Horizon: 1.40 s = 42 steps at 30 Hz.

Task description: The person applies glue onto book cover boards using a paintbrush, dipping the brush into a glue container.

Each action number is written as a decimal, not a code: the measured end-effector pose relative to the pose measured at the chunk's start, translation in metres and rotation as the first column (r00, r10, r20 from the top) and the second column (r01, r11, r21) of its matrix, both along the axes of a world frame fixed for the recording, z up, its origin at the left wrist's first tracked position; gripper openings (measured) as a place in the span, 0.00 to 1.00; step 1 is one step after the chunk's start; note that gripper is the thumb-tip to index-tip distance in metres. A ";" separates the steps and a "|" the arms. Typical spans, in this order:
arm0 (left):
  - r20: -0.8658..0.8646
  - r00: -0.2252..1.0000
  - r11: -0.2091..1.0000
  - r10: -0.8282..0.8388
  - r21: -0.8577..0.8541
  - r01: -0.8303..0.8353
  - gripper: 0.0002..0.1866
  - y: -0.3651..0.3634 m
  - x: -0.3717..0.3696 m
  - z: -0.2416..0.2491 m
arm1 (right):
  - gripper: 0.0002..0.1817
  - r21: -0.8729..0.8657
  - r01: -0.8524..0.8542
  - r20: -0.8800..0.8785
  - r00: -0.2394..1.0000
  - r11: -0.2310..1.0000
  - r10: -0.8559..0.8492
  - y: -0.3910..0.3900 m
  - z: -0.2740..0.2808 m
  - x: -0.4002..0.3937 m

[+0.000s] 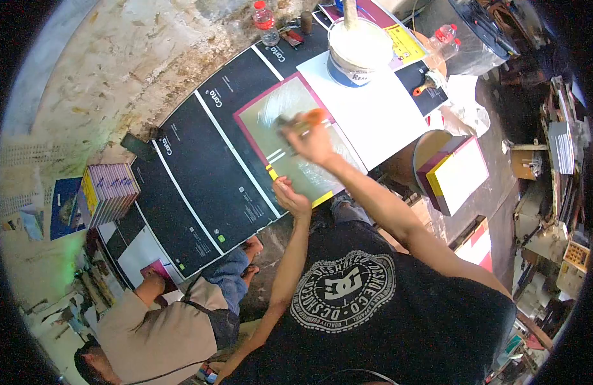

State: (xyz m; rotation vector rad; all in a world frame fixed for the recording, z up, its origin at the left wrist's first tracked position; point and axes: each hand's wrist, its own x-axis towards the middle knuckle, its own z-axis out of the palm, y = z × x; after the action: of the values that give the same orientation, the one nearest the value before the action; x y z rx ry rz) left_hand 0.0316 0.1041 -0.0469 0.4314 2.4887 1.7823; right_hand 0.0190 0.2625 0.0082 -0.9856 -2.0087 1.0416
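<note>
My right hand [314, 142] is closed round a paintbrush [313, 118] with an orange handle, blurred by motion, over the cover sheet. That cover sheet [309, 173] lies grey-green side up, bordered in maroon and yellow, with shiny wet-looking streaks across it. At its near left edge, beside a yellow strip, the curled fingers of my left hand [292, 197] grip the border. A bucket [352, 74] of white paste stands beyond, on a white sheet [380, 122], with a pale stick upright in it.
Black printed boards [200, 167] cover the table. A book stack [110, 192] stands at left, near a co-worker in a beige shirt [161, 337]. Covers [453, 173] are piled on a round stool at right. Bottles [264, 19] and another brush [424, 86] lie around the far side.
</note>
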 end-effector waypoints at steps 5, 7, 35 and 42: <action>-0.104 0.995 0.998 0.006 -0.057 -0.012 0.21 -0.001 -0.002 0.000 | 0.24 -0.040 -0.115 0.202 0.972 0.993 0.121 0.080 -0.052 0.016; -0.054 0.998 0.998 0.038 0.053 -0.035 0.22 0.004 -0.001 -0.001 | 0.21 0.139 -0.074 0.238 0.970 0.988 0.040 0.105 0.007 0.049; 0.176 0.984 0.944 -0.035 0.328 -0.025 0.25 -0.006 -0.007 -0.009 | 0.14 0.087 0.228 0.356 0.902 0.970 -0.244 0.022 0.044 0.198; 0.117 0.993 0.974 -0.026 0.228 -0.001 0.26 -0.008 -0.006 -0.008 | 0.16 0.183 -0.148 0.326 0.942 0.972 0.082 -0.032 0.049 0.140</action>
State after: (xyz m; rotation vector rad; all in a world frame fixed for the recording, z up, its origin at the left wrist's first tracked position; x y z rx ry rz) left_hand 0.0259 0.0959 -0.0550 0.3388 2.2079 2.0334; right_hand 0.1594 0.2305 0.0571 -0.9811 -2.4074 0.7488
